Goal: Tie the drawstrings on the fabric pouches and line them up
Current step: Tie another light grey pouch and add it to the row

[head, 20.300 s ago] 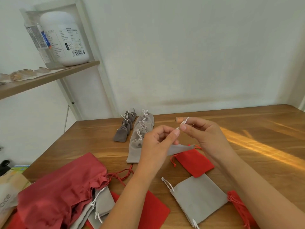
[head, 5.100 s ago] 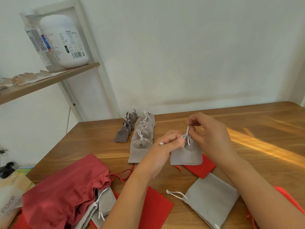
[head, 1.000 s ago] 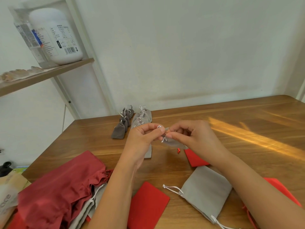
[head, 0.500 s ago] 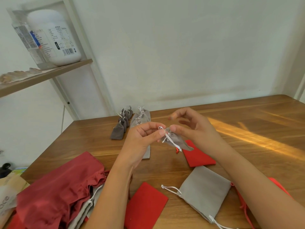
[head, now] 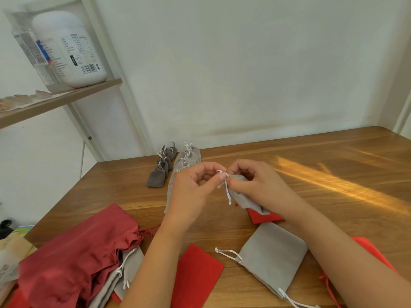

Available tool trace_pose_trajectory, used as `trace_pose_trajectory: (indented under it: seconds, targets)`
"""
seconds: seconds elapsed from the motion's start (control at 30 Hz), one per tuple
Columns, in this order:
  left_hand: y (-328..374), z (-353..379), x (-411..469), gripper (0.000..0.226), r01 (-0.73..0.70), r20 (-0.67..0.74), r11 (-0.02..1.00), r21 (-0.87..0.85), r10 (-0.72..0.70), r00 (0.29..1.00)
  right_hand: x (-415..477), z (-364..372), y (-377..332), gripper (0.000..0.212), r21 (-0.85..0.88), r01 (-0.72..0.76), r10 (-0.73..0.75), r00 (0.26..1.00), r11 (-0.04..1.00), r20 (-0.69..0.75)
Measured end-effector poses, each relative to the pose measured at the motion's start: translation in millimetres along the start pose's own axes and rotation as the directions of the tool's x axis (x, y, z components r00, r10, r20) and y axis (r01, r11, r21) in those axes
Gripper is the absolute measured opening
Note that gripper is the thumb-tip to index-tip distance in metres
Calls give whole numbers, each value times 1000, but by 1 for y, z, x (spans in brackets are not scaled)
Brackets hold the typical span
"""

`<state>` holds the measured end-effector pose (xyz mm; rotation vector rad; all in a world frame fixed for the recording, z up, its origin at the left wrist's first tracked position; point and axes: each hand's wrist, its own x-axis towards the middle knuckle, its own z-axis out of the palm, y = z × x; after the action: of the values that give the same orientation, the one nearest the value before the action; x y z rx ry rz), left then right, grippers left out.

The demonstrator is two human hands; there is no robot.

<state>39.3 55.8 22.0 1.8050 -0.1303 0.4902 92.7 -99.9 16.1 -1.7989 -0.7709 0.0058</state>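
I hold a light grey pouch [head: 243, 197] above the wooden table [head: 333, 178]. My right hand [head: 255, 181] grips its gathered neck. My left hand [head: 195, 185] pinches the white drawstring [head: 226, 185] at the neck, and one loose end hangs down. Behind my hands, a row of tied light grey pouches [head: 189, 155] runs toward the wall, with a row of tied dark grey pouches [head: 162, 167] to its left. An untied flat grey pouch [head: 273, 256] lies near the table's front.
A large dark red bag [head: 73, 261] and more grey pouches [head: 129, 270] are piled at the front left. Flat red pouches lie on the table: a red pouch [head: 195, 276], a second red pouch [head: 262, 217], a third red pouch [head: 373, 252]. A white shelf [head: 60, 101] holds a white bottle [head: 71, 47].
Half a second ago my right hand's fingers were spread above the pouch; now they are curled round its neck. My left hand still pinches the string, held close beside it.
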Motion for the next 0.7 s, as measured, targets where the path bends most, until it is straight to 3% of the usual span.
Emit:
trace_pose_trajectory:
  seconds: [0.2,0.5,0.7]
  targets:
    - [-5,0,-2,12,-26,-54,989,144,35,998,-2,2,0,6,-28,14,-15,999,1000,-47]
    - [-5,-5,-1,6,2,95,950,313,-33,995,-3,0,5,9,-188,48,-46,999,981,14]
    - [-7,-4,-2,9,-43,152,917,397,-19,988,-1,6,8,10,-178,11,-9,1000,984,11]
